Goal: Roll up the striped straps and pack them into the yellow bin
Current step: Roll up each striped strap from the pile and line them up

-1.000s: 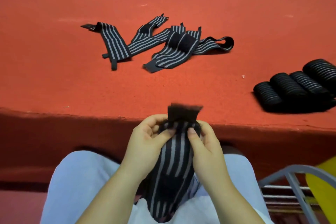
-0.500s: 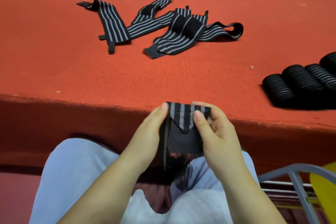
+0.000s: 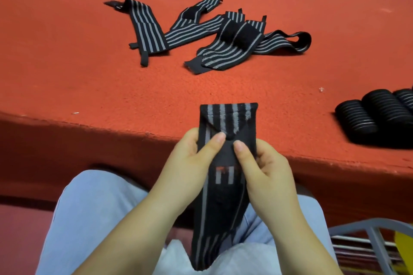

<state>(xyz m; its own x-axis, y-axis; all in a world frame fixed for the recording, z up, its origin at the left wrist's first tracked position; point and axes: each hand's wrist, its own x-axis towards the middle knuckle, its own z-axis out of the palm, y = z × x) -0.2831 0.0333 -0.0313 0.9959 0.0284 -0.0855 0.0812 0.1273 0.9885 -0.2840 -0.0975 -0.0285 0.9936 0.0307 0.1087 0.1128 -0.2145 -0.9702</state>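
**Strap held upright at the desk edge, roll not yet begun**

Both hands grip one striped strap [image 3: 225, 176] just in front of the near edge of the red desk [image 3: 67, 69]. The left hand [image 3: 190, 169] curls round the strap's left border with its thumb pressed on the face; the right hand [image 3: 266, 172] does the same on the right border. The strap's top end stands above the thumbs, over the desk edge, with a folded black flap pointing down; the rest hangs into the lap.

Well beyond the desk edge lies a loose pile of unrolled straps [image 3: 223, 38]. To the right along the desk sit finished rolls [image 3: 377, 116], touching side by side. Below the desk edge at the far right, a sliver of the yellow bin [image 3: 404, 245] shows behind a grey metal frame [image 3: 368, 227].

Risks, as I judge them: if the thumbs start the first turn unevenly, the roll will likely skew into a cone and will not sit tidily in the bin. The slack tail in the lap could twist or catch between the knees, loosening the winding. A light grip on stretchy fabric may let the core spring open.
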